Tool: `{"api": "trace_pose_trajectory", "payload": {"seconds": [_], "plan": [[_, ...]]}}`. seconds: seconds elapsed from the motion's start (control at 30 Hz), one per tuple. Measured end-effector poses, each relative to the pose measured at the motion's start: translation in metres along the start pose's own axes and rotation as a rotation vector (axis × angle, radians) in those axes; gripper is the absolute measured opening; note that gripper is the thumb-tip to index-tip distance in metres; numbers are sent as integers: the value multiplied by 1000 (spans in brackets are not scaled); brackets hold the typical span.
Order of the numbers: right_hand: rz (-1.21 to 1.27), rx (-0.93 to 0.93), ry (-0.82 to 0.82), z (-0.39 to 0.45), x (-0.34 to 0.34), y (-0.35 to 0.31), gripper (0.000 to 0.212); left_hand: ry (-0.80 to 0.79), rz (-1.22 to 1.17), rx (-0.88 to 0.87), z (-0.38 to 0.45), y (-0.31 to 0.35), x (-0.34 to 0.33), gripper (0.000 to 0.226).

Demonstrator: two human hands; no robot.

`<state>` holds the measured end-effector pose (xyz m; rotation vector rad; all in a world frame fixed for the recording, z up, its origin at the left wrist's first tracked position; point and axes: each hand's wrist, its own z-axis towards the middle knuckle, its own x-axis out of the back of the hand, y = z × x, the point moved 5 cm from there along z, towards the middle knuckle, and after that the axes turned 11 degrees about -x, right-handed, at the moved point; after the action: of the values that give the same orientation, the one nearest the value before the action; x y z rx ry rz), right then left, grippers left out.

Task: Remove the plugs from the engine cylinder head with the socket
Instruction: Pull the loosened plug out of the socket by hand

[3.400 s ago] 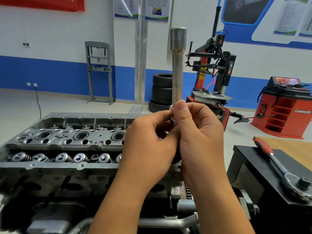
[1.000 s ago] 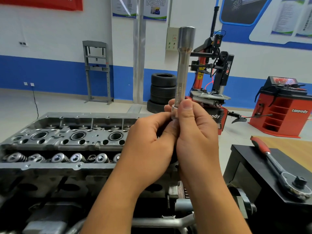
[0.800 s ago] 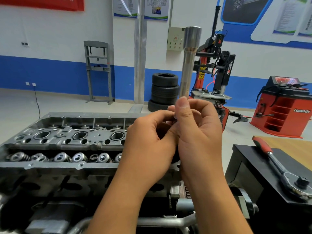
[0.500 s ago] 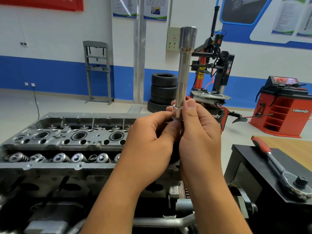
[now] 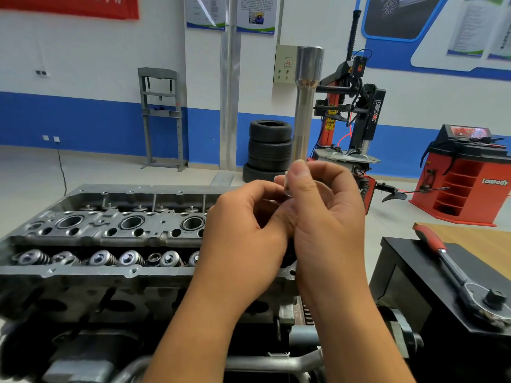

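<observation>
Both hands raised at frame centre, forearms entering from bottom edge. Right hand (image 5: 323, 217): thumb and curled fingers pinch lower end of long spark plug socket (image 5: 304, 111), held upright, wide end up. Left hand (image 5: 246, 233): fingers curled toward socket base; contact hidden, cannot tell. Engine cylinder head (image 5: 110, 230) lies left of centre, behind hands. Ratchet wrench (image 5: 459, 275) rests on black stand (image 5: 414, 261), lower right.

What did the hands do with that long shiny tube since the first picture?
Not much. The long socket leaned a little to the right and back, staying almost upright, wide end up. The right hand shifted its fingertips around the lower end, as if twisting it. The left hand kept its grip beside it. Neither hand let go. The cylinder head and the red-handled ratchet on the black cabinet did not move.
</observation>
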<state>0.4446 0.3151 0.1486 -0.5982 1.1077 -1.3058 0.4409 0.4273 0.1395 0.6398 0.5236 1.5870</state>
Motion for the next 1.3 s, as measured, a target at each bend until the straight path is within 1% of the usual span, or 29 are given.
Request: {"api": "trace_pose_trajectory", "payload": {"seconds": [0.1, 0.23, 0.3, 0.4, 0.47, 0.53, 0.6, 0.67, 0.73, 0.8, 0.87, 0.97, 1.03, 1.13, 1.17, 1.27, 1.3], "plan": [[-32, 20, -11, -1, -1, 0, 27, 31, 44, -4, -1, 1, 2, 8], [-140, 98, -21, -3, -3, -3, 29, -46, -23, -34, 1, 6, -1, 19], [-161, 112, -22, -4, -4, -5, 31, -52, -42, -26, 1, 7, -1, 20], [-78, 65, -14, -2, -3, -3, 24, -18, -14, 5, 0, 5, -1, 14], [-64, 55, 2, -2, -3, -2, 27, 27, 22, 11, -1, 3, 1, 8], [-86, 72, 11, -3, -2, -2, 27, 47, 43, 1, -2, 2, 2, 6], [-98, 83, 7, -3, -3, -4, 27, 9, 4, -21, -1, 3, 1, 11], [-98, 79, 1, -3, -2, -3, 37, -51, -52, -30, 0, 4, -1, 20], [-57, 59, -20, -2, -2, -4, 45, -67, -71, -19, 0, 4, -1, 26], [-12, 40, -18, -1, -2, -3, 39, -41, -54, -8, 1, 2, 0, 24], [7, 20, 7, -1, -1, -2, 27, -11, -23, -2, 0, 1, 0, 15], [-14, 25, 14, 0, -1, 0, 20, 46, 41, -3, -1, 1, 2, 9], [-30, 41, -4, -1, -2, -1, 22, 31, 17, -14, 0, 2, 3, 8], [-83, 77, -29, -1, -3, -2, 38, -47, -92, -1, 0, 6, 0, 15], [-81, 77, -38, -2, -4, -3, 38, -53, -92, 1, 0, 6, 0, 17], [16, 26, -30, -1, -2, -2, 24, -23, -57, 8, 0, 5, 0, 15], [40, 14, -25, 0, -2, -2, 22, -4, -39, 14, 0, 4, 1, 14]]}}
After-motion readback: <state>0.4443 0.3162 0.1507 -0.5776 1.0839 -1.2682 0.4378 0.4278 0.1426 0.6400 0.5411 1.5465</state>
